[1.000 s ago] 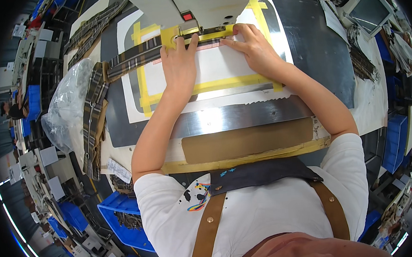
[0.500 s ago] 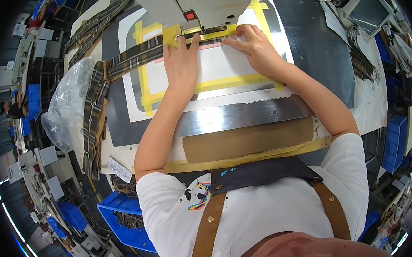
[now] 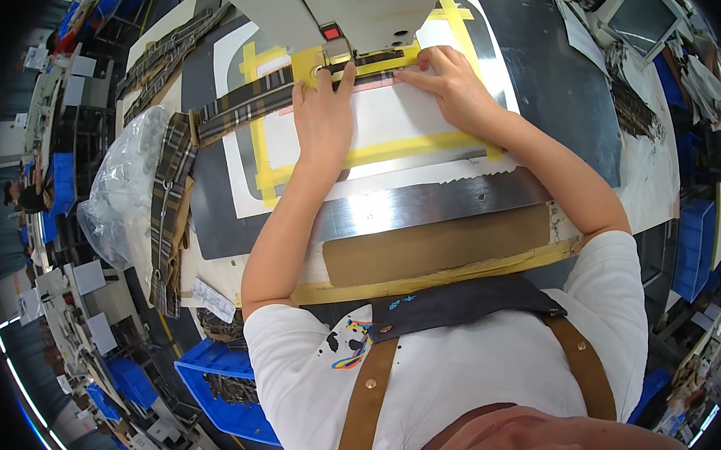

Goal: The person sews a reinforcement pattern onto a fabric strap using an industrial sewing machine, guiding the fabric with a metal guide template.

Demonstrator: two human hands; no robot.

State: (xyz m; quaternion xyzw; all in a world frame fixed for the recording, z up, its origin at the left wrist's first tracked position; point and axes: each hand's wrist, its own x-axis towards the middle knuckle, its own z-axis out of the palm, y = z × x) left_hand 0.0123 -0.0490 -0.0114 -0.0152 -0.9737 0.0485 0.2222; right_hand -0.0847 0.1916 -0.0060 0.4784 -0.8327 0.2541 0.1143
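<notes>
My left hand (image 3: 323, 115) rests with fingers spread on a yellow plate (image 3: 306, 64) and the near edge of a plaid fabric strap (image 3: 244, 108), right under a grey sewing machine head (image 3: 346, 13). My right hand (image 3: 460, 93) presses at the plate's right end, index finger bent and thumb reaching left along the strap, fingers apart. Both hands lie over a white sheet (image 3: 370, 128) edged with yellow tape. The strap runs leftward, then bends down over the table's left side. The needle area is hidden by the machine and plate.
A clear plastic bag (image 3: 116, 192) and more plaid straps (image 3: 165, 59) lie at left. A small screen (image 3: 638, 13) stands at back right beside piled dark pieces (image 3: 632, 97). Blue bins (image 3: 221, 385) sit below the wooden table edge (image 3: 431, 278). Other workstations line both sides, with a person far left.
Both hands, the strap and the taped sheet appear shifted slightly to the right over the last second. The fingers keep much the same positions on the plate and strap.
</notes>
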